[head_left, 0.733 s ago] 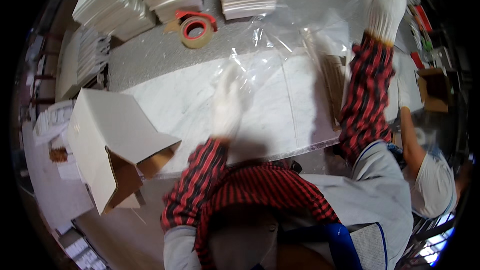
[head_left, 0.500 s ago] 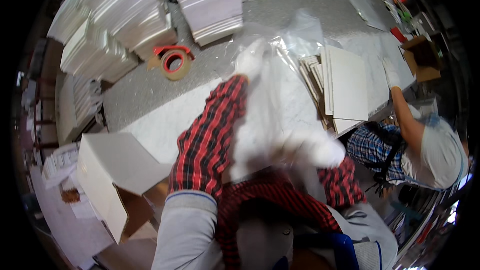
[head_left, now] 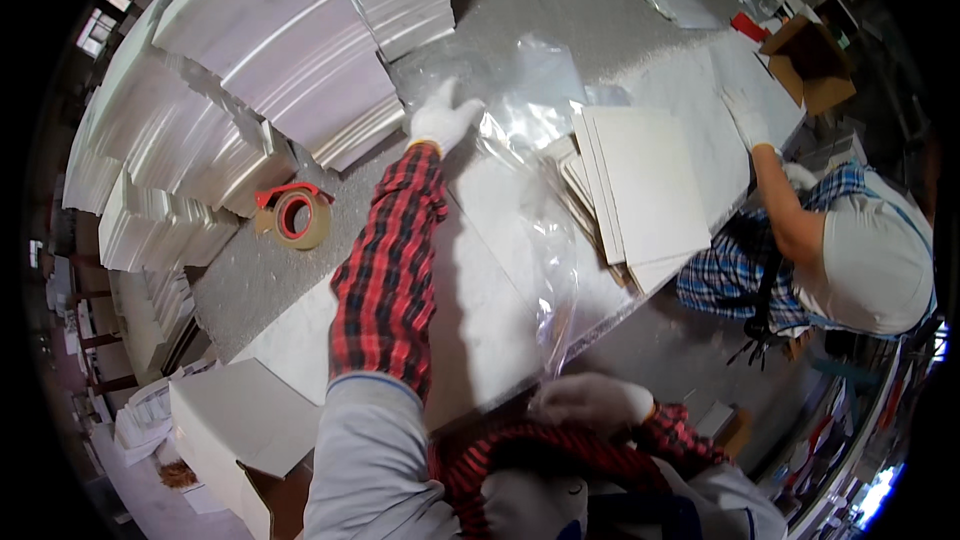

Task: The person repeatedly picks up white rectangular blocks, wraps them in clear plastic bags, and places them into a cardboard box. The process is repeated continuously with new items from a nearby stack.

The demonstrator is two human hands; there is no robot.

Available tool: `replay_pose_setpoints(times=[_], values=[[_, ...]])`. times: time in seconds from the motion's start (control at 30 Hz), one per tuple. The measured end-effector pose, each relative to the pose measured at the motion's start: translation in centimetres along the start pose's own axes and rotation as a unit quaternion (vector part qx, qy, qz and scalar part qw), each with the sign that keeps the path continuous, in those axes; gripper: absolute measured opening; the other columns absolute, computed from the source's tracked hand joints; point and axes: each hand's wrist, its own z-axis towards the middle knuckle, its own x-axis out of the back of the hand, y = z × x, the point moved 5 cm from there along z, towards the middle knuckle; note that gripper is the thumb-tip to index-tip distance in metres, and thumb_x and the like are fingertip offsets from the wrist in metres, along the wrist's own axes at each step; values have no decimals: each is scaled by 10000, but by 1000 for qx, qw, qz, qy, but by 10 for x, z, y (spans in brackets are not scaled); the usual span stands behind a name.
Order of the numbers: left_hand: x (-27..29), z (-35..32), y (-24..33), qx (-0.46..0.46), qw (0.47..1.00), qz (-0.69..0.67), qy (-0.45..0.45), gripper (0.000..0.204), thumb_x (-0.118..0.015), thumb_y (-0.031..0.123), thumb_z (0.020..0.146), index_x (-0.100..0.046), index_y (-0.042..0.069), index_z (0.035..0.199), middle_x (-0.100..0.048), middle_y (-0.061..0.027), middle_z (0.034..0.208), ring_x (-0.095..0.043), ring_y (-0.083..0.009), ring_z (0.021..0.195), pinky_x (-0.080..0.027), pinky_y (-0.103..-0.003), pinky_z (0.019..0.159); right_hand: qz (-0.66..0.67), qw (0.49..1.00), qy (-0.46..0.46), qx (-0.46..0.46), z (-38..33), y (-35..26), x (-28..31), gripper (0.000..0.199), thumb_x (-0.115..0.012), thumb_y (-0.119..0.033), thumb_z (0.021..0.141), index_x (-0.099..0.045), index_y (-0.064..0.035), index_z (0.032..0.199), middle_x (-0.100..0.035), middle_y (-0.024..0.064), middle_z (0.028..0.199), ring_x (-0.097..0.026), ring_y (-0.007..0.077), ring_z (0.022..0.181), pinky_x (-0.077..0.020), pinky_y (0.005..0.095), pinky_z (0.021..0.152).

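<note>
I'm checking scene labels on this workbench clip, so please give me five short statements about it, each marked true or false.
1. The left hand is gloved in white. True.
2. The tape dispenser lies to the right of the left hand. False: the tape dispenser lies to its left.
3. Some clear plastic film shows between the left hand and the stack of pale boards. True.
4. The co-worker's hand is bare. False: the co-worker's hand wears a white glove.
5. The right hand is lower in the picture than the left hand. True.
</note>
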Motion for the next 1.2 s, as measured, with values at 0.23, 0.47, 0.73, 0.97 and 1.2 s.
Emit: replay_pose_setpoints(times=[0.23, 0.47, 0.73, 0.97, 1.2], values=[[51, -185, 55, 104, 920, -378, -21, 1165, -821, 493, 822, -154, 39, 1663, -297, -261, 1665, -382, -360, 1505, -407, -440, 1170, -245, 957, -60, 146, 44, -42, 18, 238, -593, -197, 1026, -686, -21, 1157, -710, 143, 1049, -678, 304, 974, -529, 399, 902], [21, -403, 24, 296, 788, -495, -215, 864, -583, 501, 1039, -139, 133, 1682, -460, -250, 1552, -551, -327, 1342, -488, -446, 1077, -187, 927, -180, 272, 70, -95, -69, 187, -602, -157, 1011, -663, -6, 1103, -684, 122, 1093, -653, 269, 1028, -512, 376, 945], [-2, -511, 18, 306, 578, -729, -203, 647, -551, 360, 1085, -277, 132, 1625, -612, -142, 1298, -668, -245, 1036, -579, -392, 900, -154, 886, -336, 279, 67, -71, -202, 212, -566, -181, 1045, -651, 5, 1099, -684, 152, 1069, -644, 302, 1039, -503, 388, 957], [45, -443, -30, 99, 640, -758, 75, 660, -653, 68, 997, -326, 23, 1569, -636, -134, 1252, -663, -203, 1024, -585, -336, 873, -188, 965, -138, 119, 3, -36, -189, 226, -662, -141, 989, -684, 13, 1152, -709, 135, 1215, -669, 261, 1144, -518, 345, 1017], [75, -455, -12, 141, 801, -564, 146, 714, -687, 24, 935, -335, -56, 1550, -641, -177, 1257, -654, -191, 1036, -578, -295, 828, 98, 987, 95, -85, -26, 120, -136, 304, -654, -121, 998, -681, 22, 1264, -723, 106, 1213, -672, 203, 1156, -560, 354, 975]])
